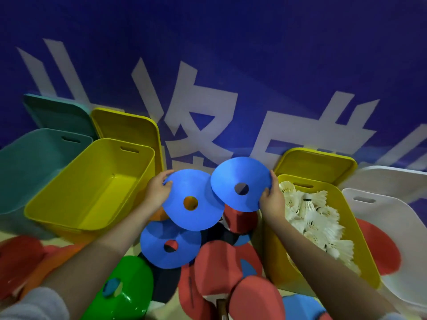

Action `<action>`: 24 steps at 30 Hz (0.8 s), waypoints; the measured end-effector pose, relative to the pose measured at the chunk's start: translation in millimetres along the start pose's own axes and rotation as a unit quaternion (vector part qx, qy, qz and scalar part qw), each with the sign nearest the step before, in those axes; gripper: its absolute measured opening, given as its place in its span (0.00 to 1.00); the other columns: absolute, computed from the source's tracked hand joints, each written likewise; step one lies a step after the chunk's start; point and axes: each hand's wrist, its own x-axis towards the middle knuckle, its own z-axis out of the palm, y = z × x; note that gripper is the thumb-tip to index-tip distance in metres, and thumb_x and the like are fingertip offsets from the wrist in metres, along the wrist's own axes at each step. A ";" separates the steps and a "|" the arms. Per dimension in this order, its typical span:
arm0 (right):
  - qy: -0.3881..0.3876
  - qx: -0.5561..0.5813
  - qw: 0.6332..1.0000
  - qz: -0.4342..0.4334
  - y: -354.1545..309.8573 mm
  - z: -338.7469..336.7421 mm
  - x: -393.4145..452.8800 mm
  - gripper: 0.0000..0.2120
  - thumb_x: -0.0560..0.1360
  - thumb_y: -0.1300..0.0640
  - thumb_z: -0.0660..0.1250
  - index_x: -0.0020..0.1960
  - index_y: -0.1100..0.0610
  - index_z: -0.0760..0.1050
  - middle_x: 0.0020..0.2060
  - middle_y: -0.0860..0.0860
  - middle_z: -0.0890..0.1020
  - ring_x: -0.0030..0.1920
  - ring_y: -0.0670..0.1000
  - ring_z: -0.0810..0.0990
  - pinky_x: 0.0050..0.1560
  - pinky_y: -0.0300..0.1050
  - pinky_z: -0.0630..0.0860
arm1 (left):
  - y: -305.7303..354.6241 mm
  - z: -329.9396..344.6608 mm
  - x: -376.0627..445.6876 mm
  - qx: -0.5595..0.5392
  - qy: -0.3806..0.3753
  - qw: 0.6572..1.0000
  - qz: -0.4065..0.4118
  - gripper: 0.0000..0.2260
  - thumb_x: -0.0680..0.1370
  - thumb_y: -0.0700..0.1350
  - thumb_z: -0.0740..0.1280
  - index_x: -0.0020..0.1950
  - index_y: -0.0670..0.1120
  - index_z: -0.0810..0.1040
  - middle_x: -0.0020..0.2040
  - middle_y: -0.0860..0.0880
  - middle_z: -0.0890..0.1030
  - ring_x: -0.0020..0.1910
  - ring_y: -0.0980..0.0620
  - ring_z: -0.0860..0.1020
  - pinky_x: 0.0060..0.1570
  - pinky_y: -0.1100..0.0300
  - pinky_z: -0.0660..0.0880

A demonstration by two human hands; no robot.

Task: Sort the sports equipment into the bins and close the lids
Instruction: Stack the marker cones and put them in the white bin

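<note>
A person's left hand (158,190) and right hand (270,197) each pinch the rim of a blue disc cone (193,200), (241,183), above the floor pile between an empty yellow bin (69,204) and a shuttlecock-filled yellow bin (277,262).

wall banner (231,42): deep blue sheet filling the whole background behind everything, running from the left edge to the right edge
lettering (198,116): large pale grey-white characters printed across the banner, slanted by the wide-angle view, their lower parts hidden; too cropped and blurred to read
floor (134,250): pale beige surface, showing only in small patches at the lower left and lower middle
sleeve cuff (34,306): light grey fabric at the bottom left corner, blurred
second cuff (392,316): a sliver of the same grey at the bottom right edge
</note>
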 end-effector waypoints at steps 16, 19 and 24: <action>0.084 0.128 0.988 0.011 76.3 -160.0 2.0 0.26 0.75 0.67 0.55 0.73 0.57 0.63 0.68 0.52 0.71 0.66 0.50 0.70 0.62 0.39 0.66 | 128.4 106.8 -111.8 -0.095 0.027 0.993 0.064 0.15 0.80 0.39 0.60 0.67 0.48 0.74 0.60 0.54 0.75 0.57 0.56 0.73 0.51 0.59 0.72; 0.088 0.137 0.986 0.023 96.3 -193.6 7.5 0.27 0.75 0.69 0.55 0.73 0.57 0.64 0.64 0.51 0.73 0.61 0.48 0.71 0.59 0.39 0.66 | 148.9 147.8 -125.0 -0.118 0.028 0.992 0.045 0.15 0.80 0.38 0.60 0.66 0.47 0.74 0.60 0.52 0.76 0.59 0.53 0.74 0.54 0.56 0.73; 0.114 0.189 0.974 0.052 140.6 -256.1 11.9 0.25 0.76 0.69 0.55 0.71 0.57 0.65 0.58 0.48 0.75 0.57 0.46 0.73 0.54 0.38 0.69 | 177.8 216.0 -148.5 -0.128 0.019 0.991 0.032 0.17 0.78 0.35 0.60 0.63 0.48 0.76 0.59 0.52 0.78 0.60 0.52 0.75 0.58 0.55 0.72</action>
